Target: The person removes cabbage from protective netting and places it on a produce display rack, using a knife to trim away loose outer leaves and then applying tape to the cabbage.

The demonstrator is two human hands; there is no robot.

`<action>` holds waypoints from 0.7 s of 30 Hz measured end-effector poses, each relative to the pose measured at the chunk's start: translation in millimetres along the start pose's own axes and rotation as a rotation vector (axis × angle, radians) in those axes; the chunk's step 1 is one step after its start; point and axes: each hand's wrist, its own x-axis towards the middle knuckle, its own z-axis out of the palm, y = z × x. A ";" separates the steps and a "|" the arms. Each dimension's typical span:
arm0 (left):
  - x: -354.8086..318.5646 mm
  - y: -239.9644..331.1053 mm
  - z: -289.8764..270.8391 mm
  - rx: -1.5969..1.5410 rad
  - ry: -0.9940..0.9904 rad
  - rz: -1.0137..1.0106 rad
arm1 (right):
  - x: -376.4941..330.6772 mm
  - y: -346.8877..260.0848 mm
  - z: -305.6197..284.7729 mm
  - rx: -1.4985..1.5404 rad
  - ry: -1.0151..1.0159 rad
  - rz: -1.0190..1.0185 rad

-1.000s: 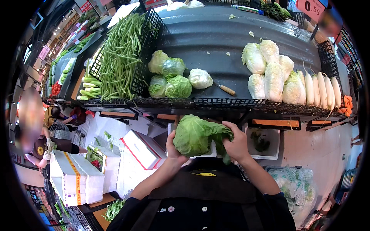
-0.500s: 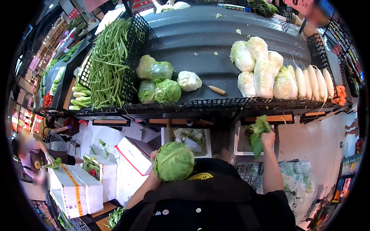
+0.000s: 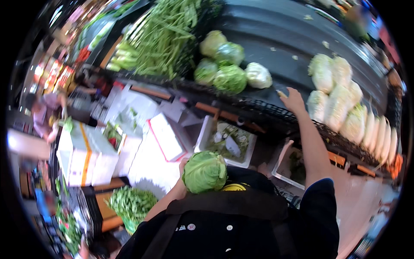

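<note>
One round, leafy cabbage (image 3: 205, 172) held in left fingers (image 3: 183, 166); right fingers (image 3: 293, 93) at wooden handle (image 3: 281, 93), grip unclear.

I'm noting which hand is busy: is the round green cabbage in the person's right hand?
No: the left hand holds the green cabbage, while the right hand is up at the vegetable display.

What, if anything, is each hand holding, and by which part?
The left hand holds the green cabbage by its left side. Whether the right hand, at the dark display, grips anything cannot be told.
</note>
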 end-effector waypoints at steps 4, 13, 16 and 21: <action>-31.0 -13.2 -31.8 0.035 0.264 0.100 | 42.5 0.5 26.3 -0.274 -0.407 0.104; -70.6 8.3 -44.1 -0.135 -0.147 0.093 | 59.1 24.1 -20.2 -0.294 -0.178 0.287; -64.0 23.1 -43.4 -0.014 -0.262 0.109 | 28.4 24.6 -80.8 -0.359 0.035 0.303; -36.2 34.0 -35.9 -0.036 -0.177 0.041 | -100.9 -90.2 -66.9 0.642 -0.539 -0.010</action>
